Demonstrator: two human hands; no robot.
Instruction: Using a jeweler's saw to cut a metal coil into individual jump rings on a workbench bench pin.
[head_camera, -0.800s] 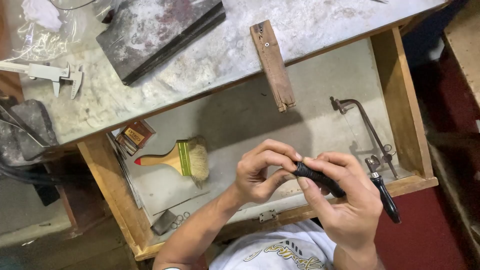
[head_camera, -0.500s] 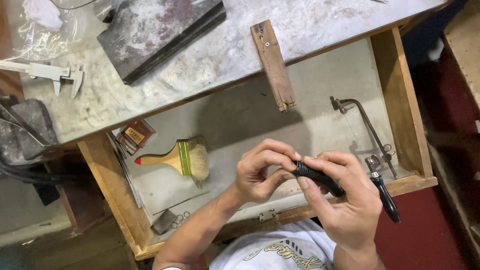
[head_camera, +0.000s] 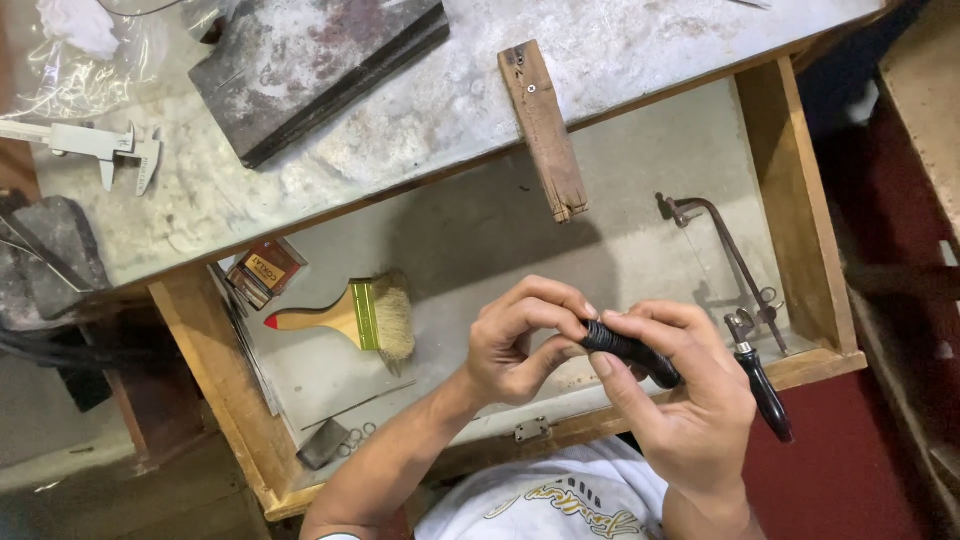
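Both hands meet over the open wooden drawer (head_camera: 785, 150). My right hand (head_camera: 680, 400) grips a short black handle-like tool (head_camera: 630, 352) across its palm. My left hand (head_camera: 520, 340) pinches the left end of that same tool with thumb and fingertips. What sits at the tool's tip is hidden by my fingers. A jeweller's saw frame (head_camera: 735, 265) with a dark handle lies in the drawer just right of my right hand.
A flat paintbrush (head_camera: 350, 318) with a wooden handle lies in the drawer's left part, near a small red-brown box (head_camera: 262, 272) and small scissors (head_camera: 335, 445). On the bench above rest a wooden bench pin (head_camera: 543, 130), a dark slab (head_camera: 315, 65) and a caliper (head_camera: 95, 145).
Hardly anything differs: the left fingers shift slightly on the tool's end while the right hand stays put.
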